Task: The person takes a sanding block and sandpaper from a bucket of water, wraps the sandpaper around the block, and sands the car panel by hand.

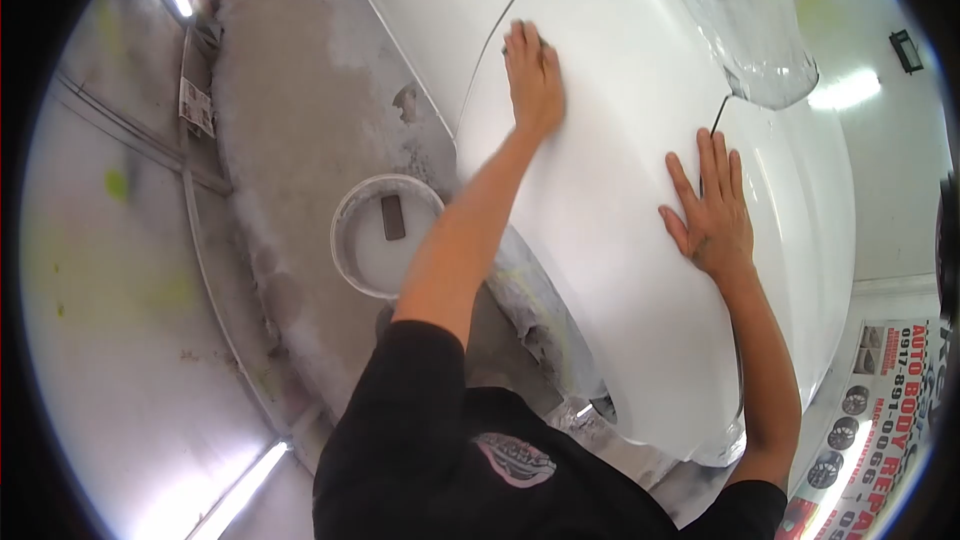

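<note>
My left hand point(535, 80) presses on the white car panel point(590, 170), close to the seam at the panel's far edge. Its fingers lie together, and slivers of a thin dark piece point(544, 41) show at their sides; most of that piece is hidden under the hand. My right hand point(712, 215) rests flat on the same panel with fingers spread, near a dark gap by the plastic-covered part, and nothing shows in its grip. Clear plastic film point(740, 10) covers the part beyond it.
A white bucket point(345, 265) of cloudy liquid, with a dark rectangular block point(393, 218) in it, stands on the stained floor point(300, 90) at left. Masking plastic point(535, 310) hangs in the wheel opening. A printed banner point(880, 410) is at lower right.
</note>
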Demonstrator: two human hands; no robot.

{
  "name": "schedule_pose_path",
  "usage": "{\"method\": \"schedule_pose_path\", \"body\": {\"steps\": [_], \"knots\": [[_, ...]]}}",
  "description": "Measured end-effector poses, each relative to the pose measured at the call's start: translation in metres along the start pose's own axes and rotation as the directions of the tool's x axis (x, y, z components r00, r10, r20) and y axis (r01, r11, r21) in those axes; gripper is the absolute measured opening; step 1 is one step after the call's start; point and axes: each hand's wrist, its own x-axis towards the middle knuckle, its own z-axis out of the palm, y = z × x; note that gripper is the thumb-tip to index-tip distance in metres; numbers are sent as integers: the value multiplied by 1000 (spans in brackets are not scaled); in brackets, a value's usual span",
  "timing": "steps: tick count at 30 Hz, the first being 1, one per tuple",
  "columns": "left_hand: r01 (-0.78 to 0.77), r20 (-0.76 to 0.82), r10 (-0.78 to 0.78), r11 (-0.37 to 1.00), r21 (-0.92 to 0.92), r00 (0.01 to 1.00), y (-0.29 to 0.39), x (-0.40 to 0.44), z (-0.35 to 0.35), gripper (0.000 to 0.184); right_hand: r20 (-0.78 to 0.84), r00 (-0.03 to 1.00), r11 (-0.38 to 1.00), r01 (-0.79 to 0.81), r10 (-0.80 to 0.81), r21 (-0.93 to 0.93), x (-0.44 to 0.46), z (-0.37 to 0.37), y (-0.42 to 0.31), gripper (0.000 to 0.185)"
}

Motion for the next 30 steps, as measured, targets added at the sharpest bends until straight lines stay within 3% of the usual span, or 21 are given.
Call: {"method": "schedule_pose_path", "body": {"steps": [3,4,5,7,10,13,15,16,18,20,23,24,25,26,27,30], "knots": [[66,-17,-66,998,-14,998,19,-18,5,57,-35,999,1000,7,-7,18,1,-1,1,64],[59,13,-60,997,59,998,41,-59,12,59,-48,999,1000,11,-10,25,0,-2,1,63],[-60,24,58,993,97,998,56,-105,18,63,-56,998,999,14,-12,37,-1,-1,1,62],[-66,196,50,995,77,979,101,-189,2,71,-75,997,999,11,-7,48,-1,-1,3,59],[-183,177,164,978,97,971,78,-142,5,64,-105,994,998,25,-20,49,-2,2,5,57],[-68,-38,72,993,98,997,37,13,23,51,-111,994,998,-2,8,58,-5,5,2,56],[6,34,-9,996,86,999,66,41,4,50,-125,992,998,-1,9,62,-7,3,5,56],[-100,-22,110,959,266,994,70,25,14,50,-135,991,997,2,9,83,-8,5,5,56],[-239,21,239,955,173,971,96,-63,28,51,-200,979,991,-17,43,130,-6,3,8,57],[-372,204,353,926,64,913,147,-161,13,52,-268,958,981,-47,98,190,-9,2,10,56],[-495,285,460,866,63,841,126,-134,14,53,-375,912,955,-57,168,290,-14,3,18,55],[-538,200,513,836,106,835,107,-95,21,50,-395,897,940,-62,200,335,-15,5,15,55],[-301,165,298,954,-4,940,112,-48,13,47,-389,897,938,-74,211,339,-16,6,11,54],[-319,-15,323,940,120,946,85,-2,26,44,-384,897,937,-85,220,338,-17,3,8,54],[-158,93,150,984,84,984,90,32,13,47,-387,894,940,-97,227,327,-17,0,12,54],[-424,66,421,872,243,904,103,-45,30,50,-428,875,939,-76,225,336,-16,5,15,54]]}}
